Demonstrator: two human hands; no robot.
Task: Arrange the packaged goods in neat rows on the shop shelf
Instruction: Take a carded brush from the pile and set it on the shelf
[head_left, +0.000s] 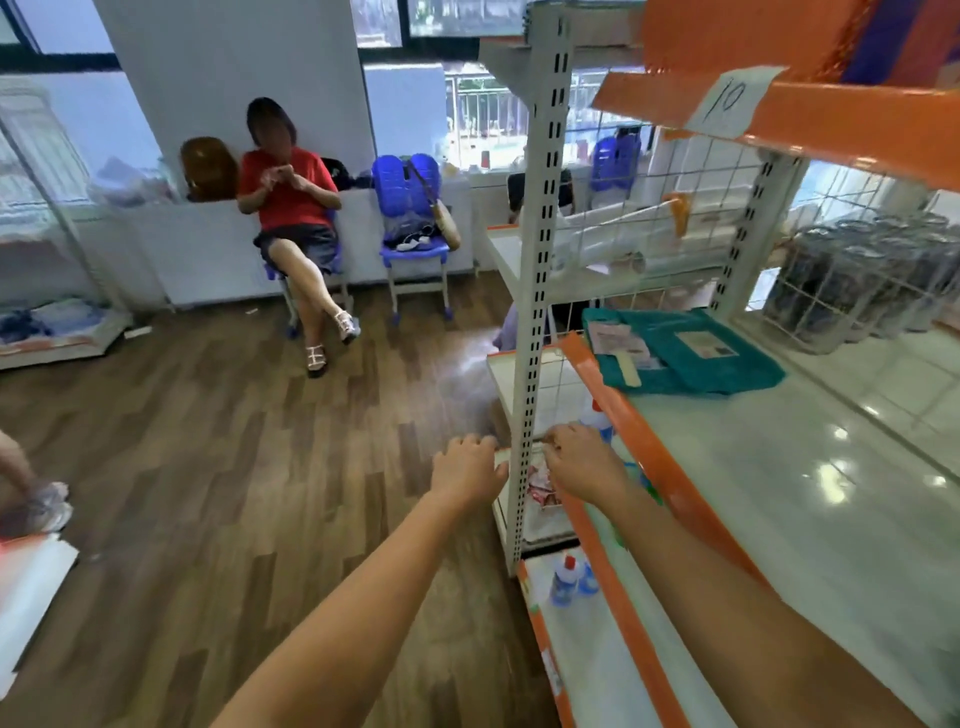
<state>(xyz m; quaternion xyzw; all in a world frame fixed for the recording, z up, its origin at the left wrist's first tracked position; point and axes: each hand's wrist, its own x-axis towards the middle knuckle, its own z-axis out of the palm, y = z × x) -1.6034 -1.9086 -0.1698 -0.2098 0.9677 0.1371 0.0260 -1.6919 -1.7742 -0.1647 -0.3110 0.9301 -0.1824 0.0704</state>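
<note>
From the head camera, the person is reaching both arms down past the white slotted upright (537, 291) of the shop shelf (779, 467) toward a lower tier behind the orange edge strip (613, 415). The left hand (467, 467) is hovering on the outer side of the upright, fingers curled downward near the shelf corner; whether it is gripping anything I cannot tell. The right hand (584, 457) is lying on the inner side, fingers bent over the red-and-white packets (540, 483) that are sitting in a loose heap on the lower tier, and it appears to be touching or pinching them, though the contact itself is hidden beneath the knuckles. The two hands are sitting apart, with the post between them. Two small white bottles (571, 577) are standing on the tier below, near the front edge, and a teal cloth pack (691, 353) is lying flat on the broad upper tier. To do this step well, I judge the person should be lifting the packets clear of the wire mesh, squaring their edges together, and setting them front-flush in a line, steadying the row with the free hand so nothing is sliding toward the bottles underneath.
</note>
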